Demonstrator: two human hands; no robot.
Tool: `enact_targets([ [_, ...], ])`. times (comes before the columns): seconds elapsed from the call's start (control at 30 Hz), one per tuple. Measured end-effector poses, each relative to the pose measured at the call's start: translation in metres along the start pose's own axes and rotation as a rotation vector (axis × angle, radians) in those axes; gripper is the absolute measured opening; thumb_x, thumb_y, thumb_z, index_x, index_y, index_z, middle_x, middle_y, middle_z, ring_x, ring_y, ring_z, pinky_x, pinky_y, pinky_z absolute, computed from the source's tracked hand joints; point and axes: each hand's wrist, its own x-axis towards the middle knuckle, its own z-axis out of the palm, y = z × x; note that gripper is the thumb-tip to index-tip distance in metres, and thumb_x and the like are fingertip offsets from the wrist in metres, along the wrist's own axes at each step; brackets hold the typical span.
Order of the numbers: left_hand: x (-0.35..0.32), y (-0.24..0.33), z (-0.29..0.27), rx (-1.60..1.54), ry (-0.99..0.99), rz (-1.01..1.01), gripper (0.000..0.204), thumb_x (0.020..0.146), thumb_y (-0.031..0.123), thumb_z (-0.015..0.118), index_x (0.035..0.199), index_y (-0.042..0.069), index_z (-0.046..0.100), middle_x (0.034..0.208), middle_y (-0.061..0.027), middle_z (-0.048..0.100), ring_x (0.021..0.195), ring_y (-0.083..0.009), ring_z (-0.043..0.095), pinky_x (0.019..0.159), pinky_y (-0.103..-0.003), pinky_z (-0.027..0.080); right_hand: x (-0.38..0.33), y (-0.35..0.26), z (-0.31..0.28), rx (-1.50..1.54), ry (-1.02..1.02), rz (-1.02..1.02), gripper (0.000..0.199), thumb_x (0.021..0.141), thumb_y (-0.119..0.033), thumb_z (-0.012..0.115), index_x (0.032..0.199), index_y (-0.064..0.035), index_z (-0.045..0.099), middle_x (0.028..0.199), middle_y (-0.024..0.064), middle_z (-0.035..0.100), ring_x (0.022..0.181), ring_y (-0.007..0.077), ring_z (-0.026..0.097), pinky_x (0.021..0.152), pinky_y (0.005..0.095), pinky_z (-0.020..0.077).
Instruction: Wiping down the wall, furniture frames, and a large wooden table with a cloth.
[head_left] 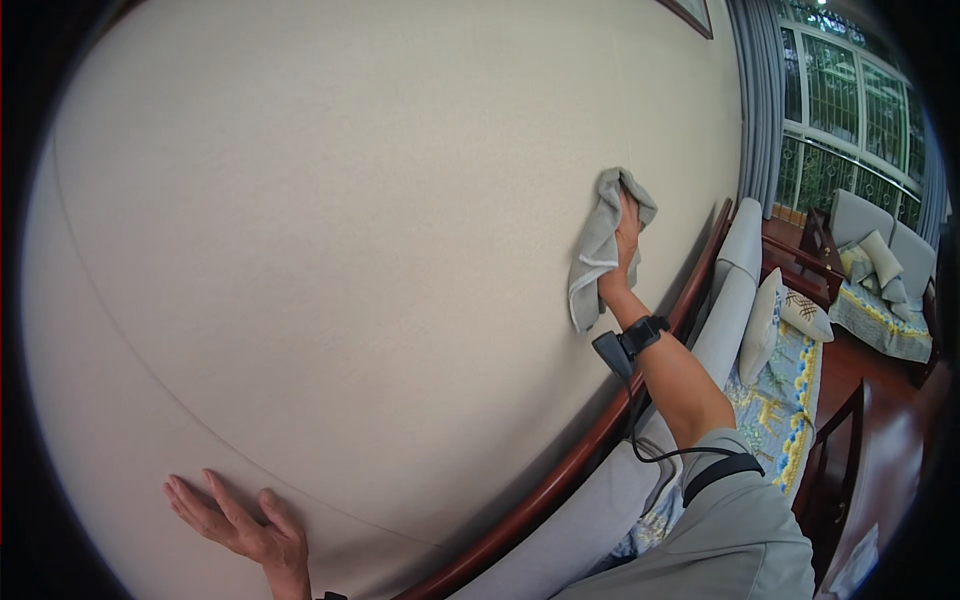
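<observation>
One soft grey cloth (600, 245), crumpled terry with a pale hem, hangs with its long axis near vertical against the smooth cream wall (350, 250), its bunched top toward one o'clock and loose end toward six, at about three o'clock in the view. The right hand (626, 240) presses its upper part flat to the wall, fingers closed over the fabric, while the left hand (240, 525) lies fingers spread wide on bare wall at seven o'clock. Below runs one curved dark wooden rail (590, 440) over a grey sofa (735, 290) bearing two pale cushions (765, 325)
</observation>
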Motion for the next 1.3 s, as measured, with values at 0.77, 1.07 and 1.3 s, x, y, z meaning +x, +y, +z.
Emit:
enact_targets([
  [0.77,0.0,-0.009,-0.001,-0.048,-0.037,-0.004,0.058,0.108,0.031,0.044,0.152,-0.006,0.038,0.163,-0.0309,0.022,0.151,-0.05,0.022,0.121,-0.065,0.019,0.119,0.061,0.031,-0.151,0.089,-0.001,0.028,0.101,-0.025,0.056,0.119,-0.0035,0.062,0.111,0.0195,0.062,0.104,0.0369,0.059,0.091,0.0418,0.0475],
  [1.07,-0.011,-0.002,-0.003,-0.043,-0.065,-0.031,0.06,0.105,0.031,0.046,0.152,-0.005,0.038,0.16,-0.0352,0.023,0.149,-0.0552,0.022,0.119,-0.069,0.02,0.202,-0.062,0.077,-0.053,0.172,-0.369,0.044,0.104,-0.035,0.048,0.138,-0.0084,0.06,0.125,0.0212,0.063,0.119,0.0404,0.058,0.102,0.0449,0.0459],
  [1.3,-0.018,0.02,-0.013,-0.075,-0.104,-0.063,0.06,0.099,0.025,0.053,0.15,-0.003,0.04,0.16,-0.0362,0.023,0.149,-0.0568,0.021,0.118,-0.07,0.019,0.19,-0.187,0.075,0.107,0.133,-0.497,0.038,0.105,-0.033,0.055,0.131,-0.0077,0.066,0.113,0.0131,0.066,0.111,0.0294,0.062,0.098,0.0373,0.0473],
])
